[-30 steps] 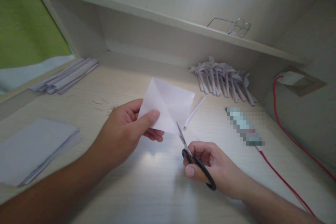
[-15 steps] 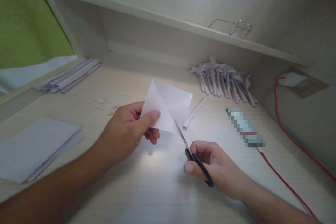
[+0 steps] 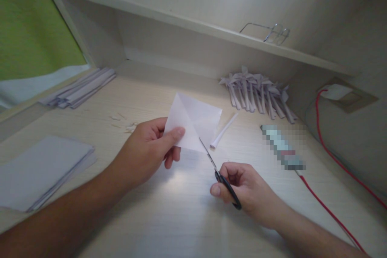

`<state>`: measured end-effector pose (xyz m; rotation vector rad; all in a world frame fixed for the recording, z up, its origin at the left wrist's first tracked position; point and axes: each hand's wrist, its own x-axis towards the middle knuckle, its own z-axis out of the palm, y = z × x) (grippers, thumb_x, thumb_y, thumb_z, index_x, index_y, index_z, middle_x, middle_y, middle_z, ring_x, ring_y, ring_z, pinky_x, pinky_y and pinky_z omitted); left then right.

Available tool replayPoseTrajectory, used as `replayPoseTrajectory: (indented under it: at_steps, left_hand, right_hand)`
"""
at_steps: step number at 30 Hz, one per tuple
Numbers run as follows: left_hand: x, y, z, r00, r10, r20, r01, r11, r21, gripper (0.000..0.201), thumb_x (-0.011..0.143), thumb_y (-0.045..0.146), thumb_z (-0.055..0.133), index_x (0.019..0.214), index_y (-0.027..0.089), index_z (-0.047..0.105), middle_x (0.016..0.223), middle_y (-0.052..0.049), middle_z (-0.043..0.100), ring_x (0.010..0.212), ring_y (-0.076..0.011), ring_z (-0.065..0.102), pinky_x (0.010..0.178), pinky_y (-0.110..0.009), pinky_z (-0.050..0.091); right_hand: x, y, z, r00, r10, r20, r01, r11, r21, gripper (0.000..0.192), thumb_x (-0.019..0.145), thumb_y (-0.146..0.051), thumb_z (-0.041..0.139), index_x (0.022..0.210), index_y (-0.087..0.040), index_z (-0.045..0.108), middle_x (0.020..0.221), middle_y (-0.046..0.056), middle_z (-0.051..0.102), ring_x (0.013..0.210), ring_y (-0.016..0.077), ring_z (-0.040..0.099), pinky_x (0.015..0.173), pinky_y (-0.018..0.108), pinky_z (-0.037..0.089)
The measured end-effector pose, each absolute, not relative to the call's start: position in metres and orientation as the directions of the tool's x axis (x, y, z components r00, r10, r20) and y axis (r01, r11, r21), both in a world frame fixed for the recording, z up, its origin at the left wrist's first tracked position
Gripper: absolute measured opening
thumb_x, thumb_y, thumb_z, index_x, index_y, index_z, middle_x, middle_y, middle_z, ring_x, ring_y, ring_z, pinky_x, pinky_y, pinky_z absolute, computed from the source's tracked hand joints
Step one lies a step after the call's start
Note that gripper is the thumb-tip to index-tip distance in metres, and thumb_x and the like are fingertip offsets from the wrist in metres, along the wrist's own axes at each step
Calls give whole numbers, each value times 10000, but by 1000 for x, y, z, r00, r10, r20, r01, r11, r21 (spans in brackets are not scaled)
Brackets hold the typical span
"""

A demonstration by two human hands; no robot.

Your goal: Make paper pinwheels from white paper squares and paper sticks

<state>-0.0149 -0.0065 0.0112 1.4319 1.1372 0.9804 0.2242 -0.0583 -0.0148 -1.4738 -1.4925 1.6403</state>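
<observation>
Showing no readable text, label, brand, number or sign anywhere in view. Breaking up into coarse square blocks across the pixelated device (image 3: pixel 279 144) at the right, leaving any lettering there impossible to make out.

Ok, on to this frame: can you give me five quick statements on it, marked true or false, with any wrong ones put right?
1. The left hand holds a creased piece of paper. True.
2. The right hand is empty. False: it holds black-handled scissors.
3. The scissors' tips overlap the paper in this view. True.
4. Eyeglasses sit on the shelf. True.
5. The star-topped paper sticks lie at the back left. False: back right.
</observation>
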Motion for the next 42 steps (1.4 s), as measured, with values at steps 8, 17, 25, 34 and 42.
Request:
replayPoseTrajectory:
  at_steps: [8, 17, 25, 34, 42]
  left_hand:
    - [-11, -11, 9, 294, 956, -24, 114, -11, 993, 324, 920, 379, 613, 668, 178, 583, 506, 39, 624, 400, -89, 515, 430, -202, 403]
    - [-9, -14, 6, 325, 944, -59, 115, 22, 993, 328, 927, 402, 604, 686, 182, 579, 523, 39, 624, 422, -100, 528, 459, -215, 421]
    - [-8, -14, 9, 322, 944, -66, 114, 31, 993, 320, 919, 411, 603, 692, 186, 576, 526, 34, 622, 424, -106, 525, 460, -222, 413]
    - [-9, -14, 6, 323, 944, -70, 109, 36, 993, 328, 917, 420, 610, 694, 181, 577, 534, 29, 630, 426, -101, 528, 461, -219, 413]
    - [-10, -13, 4, 327, 942, -76, 106, 43, 993, 335, 925, 431, 609, 704, 181, 577, 546, 27, 638, 439, -106, 540, 475, -225, 433]
  right_hand:
    - [221, -59, -10, -333, 848, -411, 264, -335, -905, 448, 726, -508, 847, 685, -175, 551, 599, -66, 436, 550, 78, 328, 505, 239, 227]
    - [223, -58, -11, -336, 853, -400, 249, -329, -911, 464, 683, -504, 881, 705, -170, 560, 606, -68, 442, 551, 77, 335, 503, 232, 233]
    - [223, -58, -13, -306, 869, -389, 273, -312, -910, 481, 681, -523, 875, 669, -182, 536, 576, -72, 424, 541, 83, 316, 494, 246, 213]
    - [226, -58, -19, -303, 886, -352, 306, -259, -916, 459, 733, -504, 850, 659, -187, 526, 587, -62, 451, 546, 86, 337, 503, 250, 234]
    - [224, -57, -21, -302, 888, -345, 266, -269, -926, 469, 733, -501, 855, 648, -188, 518, 560, -66, 462, 525, 80, 340, 496, 253, 215]
